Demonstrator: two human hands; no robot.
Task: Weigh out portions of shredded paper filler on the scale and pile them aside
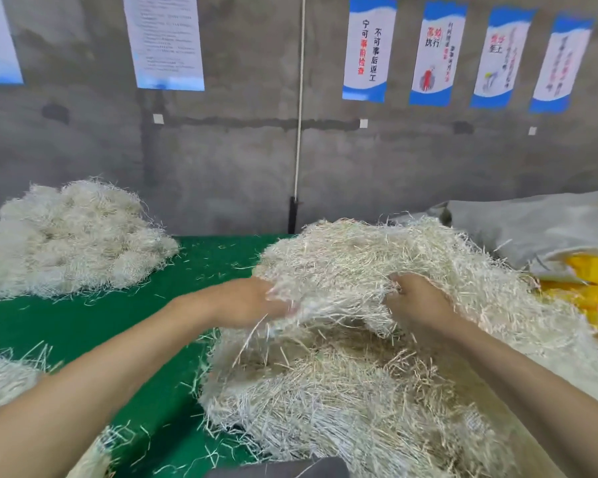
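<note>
Green table [83, 326] w/ big shred heap [342, 391] R, smaller pile [66, 243] far L, stray strands [194, 262] btwn.

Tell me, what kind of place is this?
Probably a small packing workshop: a bare concrete wall with blue work posters, a green-covered table, and big heaps of shredded paper.

Filler heap [342, 263] in front of you: cream-white strands, straw-beige tint in lower hollow. Side pile [73, 243] on your left: same off-white. Surface [173, 305] under your arms: solid green, flecked with stray white shreds. Wall [221, 150]: mottled grey. Posters [368, 50]: white, blue wavy bands top and bottom, black and red characters. Sheet [164, 39]: white, fine dark print, blue foot. Cord [300, 98]: white. Sack [532, 225] on your right: pale grey. Crumpled material [591, 281] beside it: bright yellow.
</note>
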